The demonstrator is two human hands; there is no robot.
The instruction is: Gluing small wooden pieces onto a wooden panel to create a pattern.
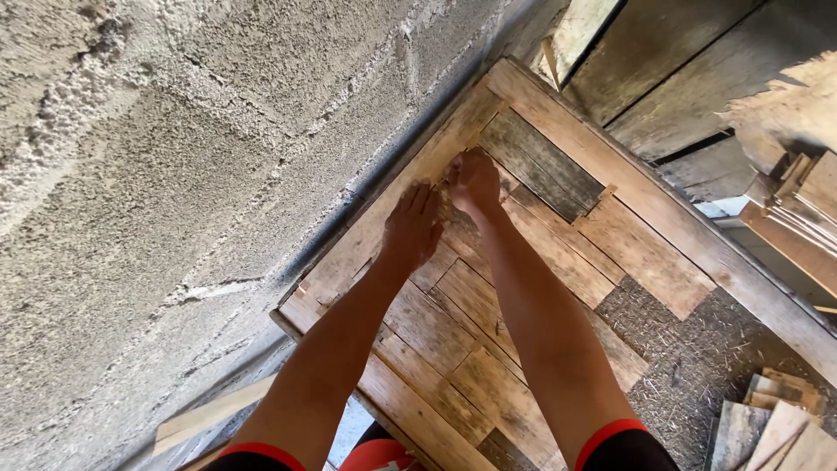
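Both my arms reach out over a wooden frame (pixel 558 113) filled with short weathered planks (pixel 453 323). My left hand (pixel 412 225) lies flat, fingers together, pressing on the planks near the frame's left rail. My right hand (pixel 475 181) is just beyond it, fingers curled down onto a small plank edge beside a dark grey plank (pixel 540 164). I cannot tell whether the right hand grips anything. Part of the frame's inside shows a rough grey board (pixel 689 366) without planks.
A rough concrete block wall (pixel 174 157) runs along the frame's left side. Loose wood offcuts (pixel 776 423) lie at the lower right, more timber pieces (pixel 802 209) at the right edge, and old boards (pixel 671 78) at the top right. A pale batten (pixel 209 414) lies at the lower left.
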